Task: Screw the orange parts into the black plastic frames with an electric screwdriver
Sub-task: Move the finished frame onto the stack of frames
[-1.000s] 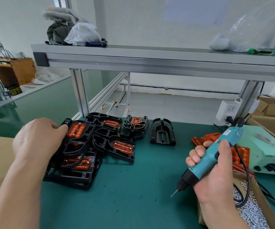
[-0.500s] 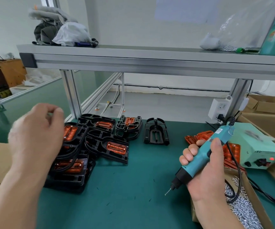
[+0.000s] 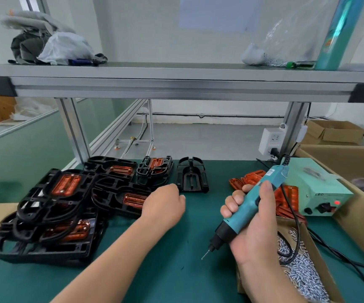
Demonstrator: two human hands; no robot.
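Observation:
A pile of black plastic frames point(image 3: 52, 206) with orange parts fitted in them lies at the left of the green table. One empty black frame point(image 3: 192, 176) sits apart at the back middle. My left hand point(image 3: 163, 206) hovers just in front of and left of that frame with loosely curled fingers and nothing in it. My right hand point(image 3: 253, 226) grips a teal electric screwdriver point(image 3: 251, 204), its bit pointing down-left above the mat. Loose orange parts point(image 3: 251, 178) lie behind my right hand.
A teal power unit point(image 3: 316, 189) with a red light stands at the right, its cable running to the screwdriver. A cardboard box of screws point(image 3: 303, 272) sits at the front right. An aluminium shelf point(image 3: 176, 84) spans overhead on posts. Larger cardboard boxes point(image 3: 351, 171) line the right edge.
My left hand has lifted off the pile of frames and moved right, down to just in front of the empty black frame. My right hand keeps holding the screwdriver in much the same place.

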